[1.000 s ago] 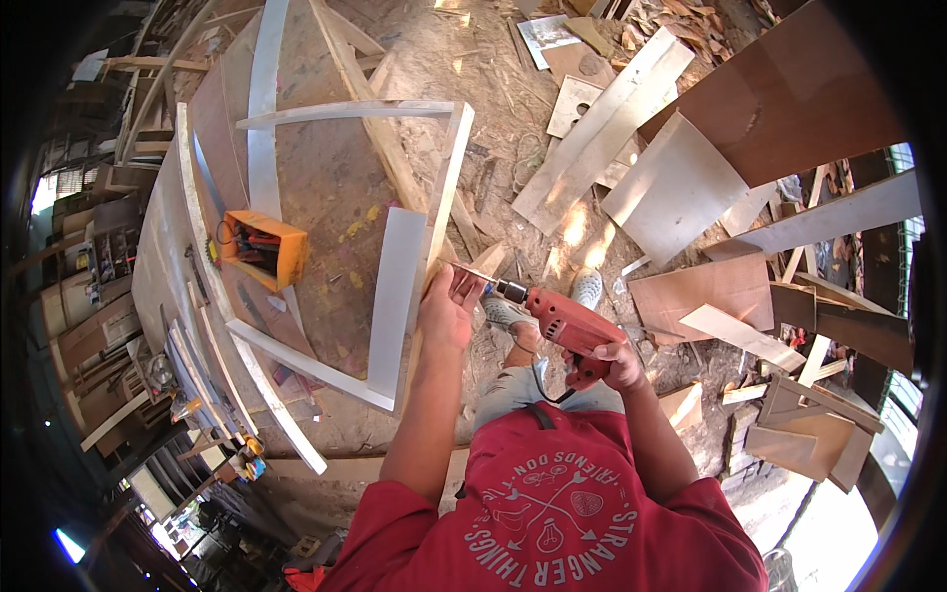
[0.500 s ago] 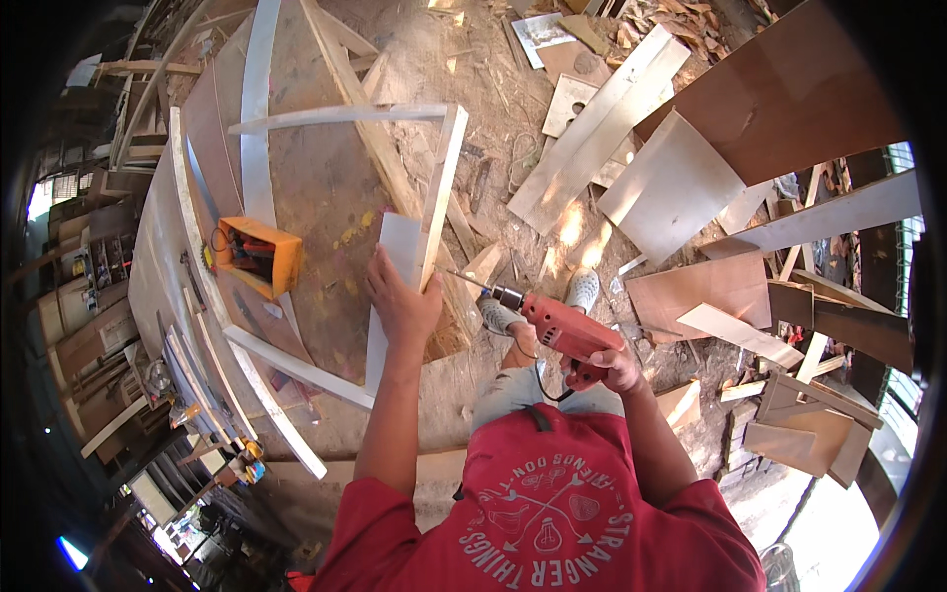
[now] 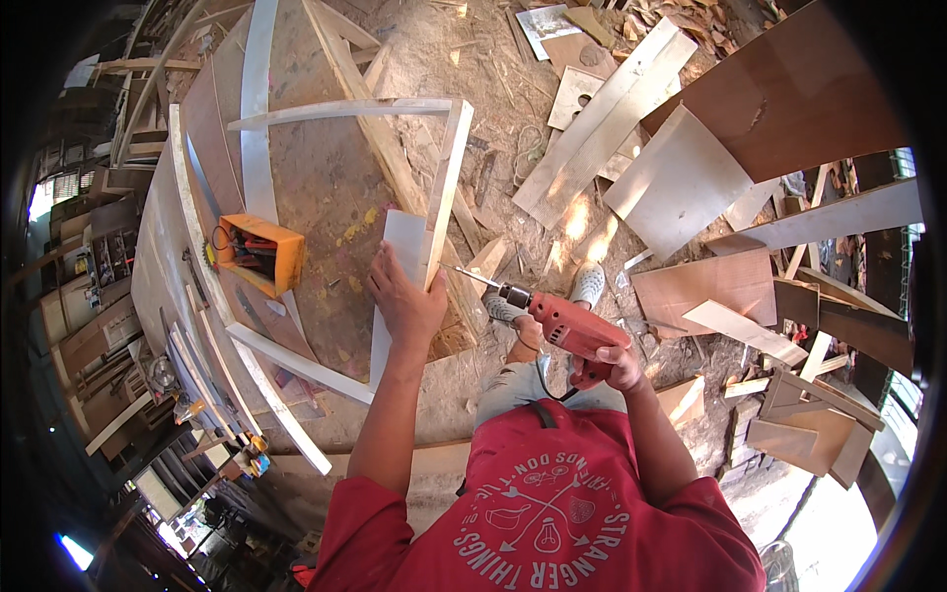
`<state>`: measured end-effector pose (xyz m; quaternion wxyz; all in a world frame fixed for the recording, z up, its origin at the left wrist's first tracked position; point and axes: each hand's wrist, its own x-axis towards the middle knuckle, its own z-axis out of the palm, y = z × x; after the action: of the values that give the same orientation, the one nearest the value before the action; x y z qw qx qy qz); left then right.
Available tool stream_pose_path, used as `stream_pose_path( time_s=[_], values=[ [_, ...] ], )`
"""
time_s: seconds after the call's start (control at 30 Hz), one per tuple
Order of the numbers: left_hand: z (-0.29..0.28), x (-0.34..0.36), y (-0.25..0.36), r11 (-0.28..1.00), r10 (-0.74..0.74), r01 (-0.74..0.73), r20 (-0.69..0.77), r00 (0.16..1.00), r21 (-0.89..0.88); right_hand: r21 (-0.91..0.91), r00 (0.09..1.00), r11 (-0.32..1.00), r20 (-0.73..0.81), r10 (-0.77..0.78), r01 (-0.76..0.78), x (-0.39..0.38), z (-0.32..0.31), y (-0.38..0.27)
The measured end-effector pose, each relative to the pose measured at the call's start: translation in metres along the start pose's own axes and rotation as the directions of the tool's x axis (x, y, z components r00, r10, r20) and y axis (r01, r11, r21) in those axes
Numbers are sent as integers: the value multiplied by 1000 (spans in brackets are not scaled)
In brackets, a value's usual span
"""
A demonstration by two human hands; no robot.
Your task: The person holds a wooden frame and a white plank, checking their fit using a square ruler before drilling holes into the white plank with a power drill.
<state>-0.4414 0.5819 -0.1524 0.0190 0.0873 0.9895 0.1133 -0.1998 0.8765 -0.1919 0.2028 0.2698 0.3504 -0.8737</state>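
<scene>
My right hand (image 3: 619,369) is wrapped round the grip of a red power drill (image 3: 574,329), held level and pointing left. Its long bit (image 3: 473,277) reaches the outer side of an upright strip on a wooden frame (image 3: 450,178); whether the tip has entered the wood I cannot tell. Against that strip lies a flat pale board (image 3: 402,237). My left hand (image 3: 406,299) clasps the board and the lower end of the strip together, thumb on the strip's side. The frame rests over a worn plywood work table (image 3: 326,178).
On the table stands an orange open container (image 3: 286,261) with tools inside. A long white strip (image 3: 281,405) runs along the table's left. To the right, loose planks (image 3: 602,128) and plywood sheets (image 3: 681,183) lie on the dirt floor, and my feet (image 3: 588,284) stand below the drill.
The drill has shifted slightly right and down, its bit still pointing at the frame's strip. My left hand keeps its hold and has barely moved.
</scene>
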Motion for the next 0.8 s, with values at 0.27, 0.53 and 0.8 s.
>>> stream_pose_path(
  time_s=[0.27, 0.53, 0.8],
  values=[
    [-1, 1, 1, 1000, 9, -9, 0, 1000, 10, 7, 999, 1000, -32, 7, -6, 3, -3, 2],
    [1, 0, -2, 999, 32, -32, -21, 999, 8, 8, 999, 1000, -37, 1, -1, 6, 5, -6],
    [1, 1, -3, 999, 43, -43, -29, 999, 2, -45, 999, 999, -39, -17, 16, 6, 9, -4]
  ],
)
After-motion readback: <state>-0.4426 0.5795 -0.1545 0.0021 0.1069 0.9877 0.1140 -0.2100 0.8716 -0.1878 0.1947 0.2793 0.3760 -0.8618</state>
